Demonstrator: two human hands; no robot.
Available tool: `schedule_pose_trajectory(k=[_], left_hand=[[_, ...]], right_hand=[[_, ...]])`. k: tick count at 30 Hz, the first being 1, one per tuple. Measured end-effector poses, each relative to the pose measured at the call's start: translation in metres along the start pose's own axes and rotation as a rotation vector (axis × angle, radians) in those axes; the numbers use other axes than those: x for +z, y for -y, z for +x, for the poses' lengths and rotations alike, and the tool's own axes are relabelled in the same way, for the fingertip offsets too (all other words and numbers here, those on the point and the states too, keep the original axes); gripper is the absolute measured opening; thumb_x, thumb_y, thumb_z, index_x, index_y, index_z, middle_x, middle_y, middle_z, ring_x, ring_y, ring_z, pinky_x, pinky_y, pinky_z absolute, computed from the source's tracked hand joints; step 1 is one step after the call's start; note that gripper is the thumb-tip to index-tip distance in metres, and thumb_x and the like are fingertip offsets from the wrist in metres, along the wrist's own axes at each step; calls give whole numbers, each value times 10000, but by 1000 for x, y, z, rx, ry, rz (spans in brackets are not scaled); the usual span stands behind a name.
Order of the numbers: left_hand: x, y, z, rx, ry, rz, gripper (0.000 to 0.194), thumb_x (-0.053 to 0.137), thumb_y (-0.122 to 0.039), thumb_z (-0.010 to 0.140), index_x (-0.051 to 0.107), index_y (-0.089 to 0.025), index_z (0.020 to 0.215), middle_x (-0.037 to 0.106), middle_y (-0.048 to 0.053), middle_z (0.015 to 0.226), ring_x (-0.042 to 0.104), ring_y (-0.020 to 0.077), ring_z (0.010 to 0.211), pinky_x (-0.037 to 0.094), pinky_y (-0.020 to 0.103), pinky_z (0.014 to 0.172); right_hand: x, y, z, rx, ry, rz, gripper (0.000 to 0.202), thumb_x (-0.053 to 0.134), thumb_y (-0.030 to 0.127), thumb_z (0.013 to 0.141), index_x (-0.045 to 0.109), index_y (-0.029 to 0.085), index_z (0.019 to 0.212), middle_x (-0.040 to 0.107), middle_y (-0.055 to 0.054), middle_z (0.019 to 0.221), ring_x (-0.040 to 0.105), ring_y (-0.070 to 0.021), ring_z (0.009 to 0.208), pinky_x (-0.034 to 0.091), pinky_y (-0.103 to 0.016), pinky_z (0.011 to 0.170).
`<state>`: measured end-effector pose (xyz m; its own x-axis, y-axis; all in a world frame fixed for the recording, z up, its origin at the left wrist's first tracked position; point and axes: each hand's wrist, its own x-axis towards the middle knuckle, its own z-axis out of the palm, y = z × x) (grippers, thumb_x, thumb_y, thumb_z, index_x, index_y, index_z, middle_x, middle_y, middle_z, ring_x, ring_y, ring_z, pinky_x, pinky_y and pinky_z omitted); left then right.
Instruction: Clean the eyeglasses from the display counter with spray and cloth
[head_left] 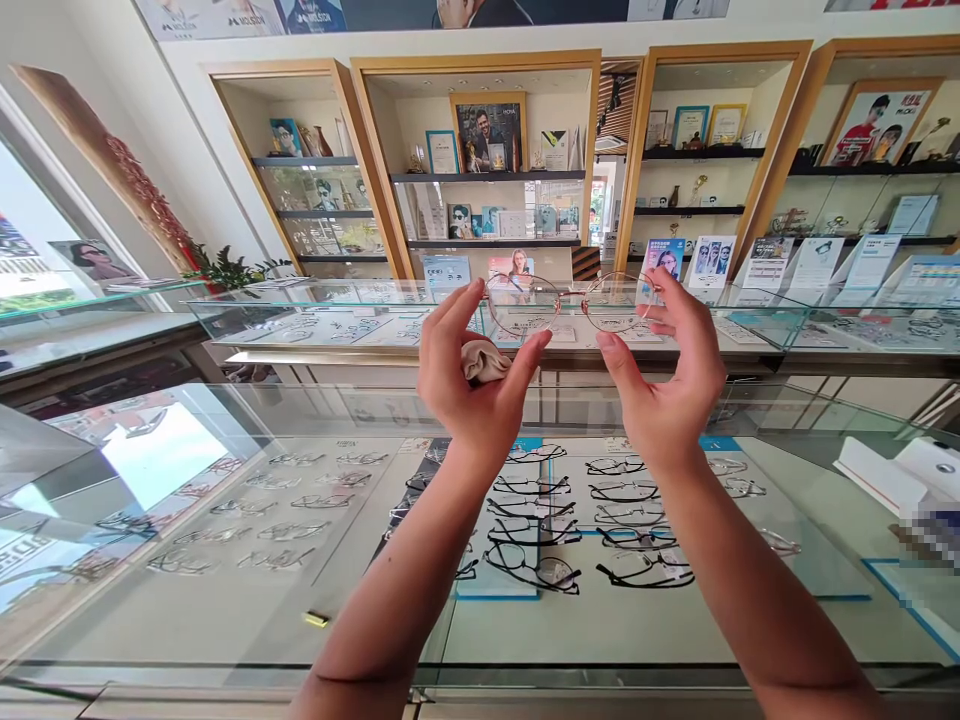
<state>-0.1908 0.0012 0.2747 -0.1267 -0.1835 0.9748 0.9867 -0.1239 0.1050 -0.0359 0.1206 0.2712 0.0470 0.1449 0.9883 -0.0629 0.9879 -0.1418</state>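
Observation:
A pair of eyeglasses [571, 296] with thin reddish metal rims and clear round lenses is held up in front of me, above the glass counter. My left hand [474, 375] grips its left side between thumb and fingers, and a bunched beige cloth [484, 361] is tucked in the same palm. On the other side my right hand [671, 370] holds the right end of the frame, fingertips near the rim and thumb below it. The temples are hard to make out against the background.
Below my arms, a glass display case [247, 620] holds rows of eyeglasses [532, 565]. A small yellow piece [316, 619] lies at its left, and a white open box [892, 475] stands at the right. Another display counter [337, 355] and wooden-framed shelves [476, 60] stand beyond.

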Motion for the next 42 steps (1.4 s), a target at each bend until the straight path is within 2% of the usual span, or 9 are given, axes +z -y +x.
schedule_pose_trajectory(k=[4, 11, 14, 18, 20, 25, 29, 33, 42], left_hand=[[5, 1, -4, -24, -9, -13, 597, 828, -465, 1002, 608, -316, 1536, 724, 100, 1527, 802, 228, 951, 664, 428, 856], [13, 10, -9, -108, 11, -80, 627, 823, -438, 997, 592, -324, 1569, 701, 111, 1577, 821, 234, 950, 679, 424, 841], [14, 13, -9, -117, 33, -96, 618, 812, -446, 1005, 593, -309, 1567, 689, 121, 1595, 833, 250, 1012, 687, 431, 881], [17, 16, -9, -101, 21, -87, 604, 800, -444, 1014, 597, -299, 1564, 701, 124, 1578, 784, 312, 1281, 694, 407, 885], [19, 17, -11, -105, 9, -99, 633, 801, -438, 1013, 575, -306, 1589, 689, 128, 1595, 753, 330, 1354, 695, 403, 874], [18, 18, -13, -140, 42, -127, 658, 795, -435, 1015, 553, -342, 1620, 658, 125, 1638, 827, 299, 1132, 687, 481, 924], [15, 17, -11, -72, 5, -37, 618, 810, -447, 1005, 592, -320, 1570, 704, 112, 1574, 829, 279, 1078, 672, 482, 971], [15, 16, -10, -61, -11, -12, 581, 824, -460, 993, 630, -313, 1521, 733, 104, 1514, 819, 257, 1001, 659, 481, 980], [16, 12, -11, -32, -38, 21, 591, 823, -468, 998, 621, -320, 1534, 728, 120, 1501, 765, 193, 812, 639, 396, 748]], right_hand=[[1, 4, -1, 101, 31, 27, 637, 672, 475, 1083, 483, 400, 1687, 611, -125, 1647, 707, -388, 1356, 615, -684, 1133], [7, 7, -2, 108, 18, -22, 624, 687, 452, 1078, 538, 363, 1677, 688, -136, 1562, 745, -348, 1234, 634, -662, 1124], [8, 6, -3, 112, 24, -36, 629, 696, 458, 1072, 543, 363, 1674, 693, -139, 1555, 750, -349, 1232, 646, -658, 1102], [8, 4, -4, 140, 45, 5, 647, 701, 465, 1068, 527, 371, 1683, 665, -141, 1588, 743, -359, 1260, 625, -668, 1123], [9, 4, -4, 137, 46, 12, 647, 703, 455, 1068, 523, 362, 1682, 658, -146, 1592, 750, -354, 1242, 624, -657, 1123], [9, 6, -4, 149, 37, -8, 622, 709, 448, 1065, 545, 347, 1656, 679, -142, 1581, 771, -331, 1154, 639, -638, 1107], [8, 6, -3, 148, 47, -5, 601, 710, 443, 1067, 571, 346, 1643, 706, -135, 1551, 788, -313, 1095, 650, -608, 1086], [7, 5, -3, 131, 44, -36, 586, 726, 423, 1062, 592, 359, 1629, 741, -118, 1502, 795, -294, 1045, 665, -563, 1045], [8, 7, -1, 146, 52, -34, 531, 735, 407, 1057, 642, 321, 1573, 775, -124, 1463, 807, -268, 994, 673, -514, 995]])
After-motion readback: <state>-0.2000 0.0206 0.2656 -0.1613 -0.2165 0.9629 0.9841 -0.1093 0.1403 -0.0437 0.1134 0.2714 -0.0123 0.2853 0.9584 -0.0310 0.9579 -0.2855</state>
